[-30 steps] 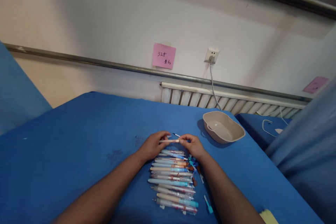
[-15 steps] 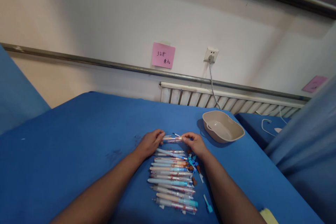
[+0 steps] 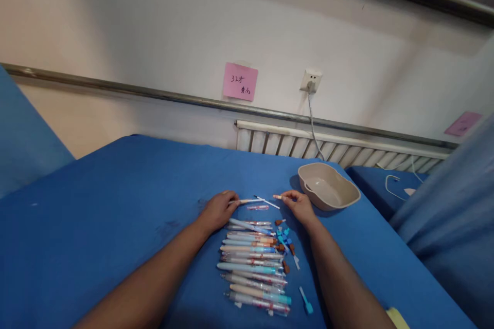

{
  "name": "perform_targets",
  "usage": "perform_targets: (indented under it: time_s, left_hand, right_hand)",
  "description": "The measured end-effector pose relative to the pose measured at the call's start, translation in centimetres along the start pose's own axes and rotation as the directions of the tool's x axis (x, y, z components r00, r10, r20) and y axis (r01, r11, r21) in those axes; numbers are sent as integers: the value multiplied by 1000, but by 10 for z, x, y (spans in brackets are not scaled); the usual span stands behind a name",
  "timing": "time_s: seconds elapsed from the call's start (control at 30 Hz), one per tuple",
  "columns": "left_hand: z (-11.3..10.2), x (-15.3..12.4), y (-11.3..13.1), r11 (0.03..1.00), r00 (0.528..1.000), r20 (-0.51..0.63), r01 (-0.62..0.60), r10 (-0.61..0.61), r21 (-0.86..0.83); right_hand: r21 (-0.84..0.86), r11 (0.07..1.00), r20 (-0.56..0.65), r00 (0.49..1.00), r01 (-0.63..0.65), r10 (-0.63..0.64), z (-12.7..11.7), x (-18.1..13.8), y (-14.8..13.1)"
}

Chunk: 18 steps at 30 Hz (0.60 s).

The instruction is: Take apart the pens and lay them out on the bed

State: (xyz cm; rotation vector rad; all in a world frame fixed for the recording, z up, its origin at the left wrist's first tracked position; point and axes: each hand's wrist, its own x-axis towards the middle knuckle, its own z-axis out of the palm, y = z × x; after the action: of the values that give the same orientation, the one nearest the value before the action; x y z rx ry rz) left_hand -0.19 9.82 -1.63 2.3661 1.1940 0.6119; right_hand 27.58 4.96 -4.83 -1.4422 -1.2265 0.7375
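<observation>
My left hand (image 3: pixel 219 209) is closed around the rear of a cream pen body (image 3: pixel 244 201), with a thin white refill out of its right end. Between the fingertips of my right hand (image 3: pixel 300 207) is a short cream pen piece (image 3: pixel 277 197), apart from the pen body. A loose white refill (image 3: pixel 271 204) with a dark tip lies slanted between the hands. Just below it rests a clear, pink-printed pen barrel (image 3: pixel 257 207). Several pens (image 3: pixel 247 268) in pale blue, cream and clear printed plastic are lined up nearer me.
Small blue and brown pieces with stems (image 3: pixel 284 239) are scattered right of the pens, and one turquoise piece (image 3: pixel 307 306) lies closer. A beige basin (image 3: pixel 328 185) stands at the back right of the blue-covered surface (image 3: pixel 116 205). Behind it are a radiator (image 3: pixel 270 144) and wall.
My right hand has moved right with the short cream piece, away from the pen in my left hand. The thin refill and the printed barrel now show between them.
</observation>
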Motion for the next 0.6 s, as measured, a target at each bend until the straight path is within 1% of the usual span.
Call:
perform_targets:
  time_s: [0.1, 0.2, 0.27, 0.33, 0.47, 0.6]
  left_hand:
    - [0, -2, 4, 1000, 1000, 28, -7, 8, -20]
    - [2, -3, 11, 998, 996, 75, -40, 43, -43]
    - [3, -3, 14, 999, 993, 107, -46, 49, -28]
    - [2, -4, 16, 999, 991, 129, -36, 37, -7]
    - [-4, -2, 11, 1000, 983, 182, 15, -16, 5]
    - [-18, 2, -5, 998, 976, 211, 56, -55, 3]
  right_hand:
    - [62, 998, 7, 1000, -17, 17, 11, -5, -11]
    - [122, 992, 61, 998, -26, 18, 33, -13, -20]
    - [138, 990, 100, 995, -40, 26, 47, -17, -20]
    - [141, 988, 121, 992, -56, 39, 56, -18, -16]
    - [130, 989, 130, 990, -68, 51, 59, -14, -4]
    - [103, 993, 137, 990, -50, 36, 58, -11, 1]
